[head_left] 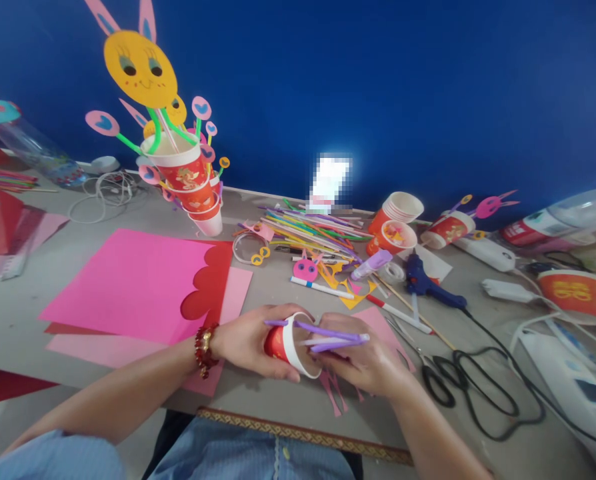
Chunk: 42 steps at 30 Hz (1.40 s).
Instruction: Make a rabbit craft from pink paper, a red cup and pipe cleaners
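Note:
My left hand (251,340) is wrapped round a red paper cup (277,343) with a white rim, tilted so its mouth faces right. Purple pipe cleaners (328,331) and a paler stem stick out of the mouth. My right hand (365,357) is closed at the mouth, its fingers gathered about the base of the stems; its fingertips are partly hidden by the rim and stems. Under the hands lie cut pink paper strips (334,393). A pink rabbit-face cutout (305,269) rests just beyond, near a blue-capped marker (321,287).
Stacked decorated cups (178,170) carry a yellow rabbit face at the back left. Pink paper sheets (123,287) lie left. Pipe cleaners (308,230) are heaped behind. A blue glue gun (428,283), its cord and black-handled scissors (441,380) lie right. A bottle (563,217) stands beyond.

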Tool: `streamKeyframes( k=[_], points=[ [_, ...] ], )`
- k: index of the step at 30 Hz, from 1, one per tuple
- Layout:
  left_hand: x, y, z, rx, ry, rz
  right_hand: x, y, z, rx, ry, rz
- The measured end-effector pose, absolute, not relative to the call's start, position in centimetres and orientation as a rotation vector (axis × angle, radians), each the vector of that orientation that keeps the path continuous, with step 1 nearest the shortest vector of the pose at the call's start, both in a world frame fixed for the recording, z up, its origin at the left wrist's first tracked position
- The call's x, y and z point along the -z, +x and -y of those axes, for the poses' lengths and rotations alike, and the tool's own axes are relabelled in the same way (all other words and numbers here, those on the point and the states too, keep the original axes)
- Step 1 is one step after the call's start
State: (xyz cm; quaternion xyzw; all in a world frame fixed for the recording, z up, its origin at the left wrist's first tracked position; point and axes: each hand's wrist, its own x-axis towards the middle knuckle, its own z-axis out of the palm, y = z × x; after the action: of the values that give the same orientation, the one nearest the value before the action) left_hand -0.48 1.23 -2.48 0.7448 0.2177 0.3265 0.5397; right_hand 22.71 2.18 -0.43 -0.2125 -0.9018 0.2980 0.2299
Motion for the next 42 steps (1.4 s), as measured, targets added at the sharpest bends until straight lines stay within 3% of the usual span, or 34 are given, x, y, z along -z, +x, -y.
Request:
streamKeyframes(
  k=[7,14,31,42],
  points=[
    [2.37,-0.54,-1.38,-0.753,1.748,-0.517,0.57,22.67,-2.08,-0.792,-0.634,2.408],
    [2.6,-0.69,-1.24,-0.749,1.741,-0.542,0.17,23.25,-2.18,-0.974,-0.791,2.404],
    [2.07,-0.89,-1.54,-0.738,1.72,-0.567,0.16,22.95,-2.08,-0.68,-0.586,2.377],
    [2.27,-1.3,-1.62,-0.659,1.681,-0.547,-0.12,23.03,-1.9,-0.726,-0.551,2.458]
  ],
)
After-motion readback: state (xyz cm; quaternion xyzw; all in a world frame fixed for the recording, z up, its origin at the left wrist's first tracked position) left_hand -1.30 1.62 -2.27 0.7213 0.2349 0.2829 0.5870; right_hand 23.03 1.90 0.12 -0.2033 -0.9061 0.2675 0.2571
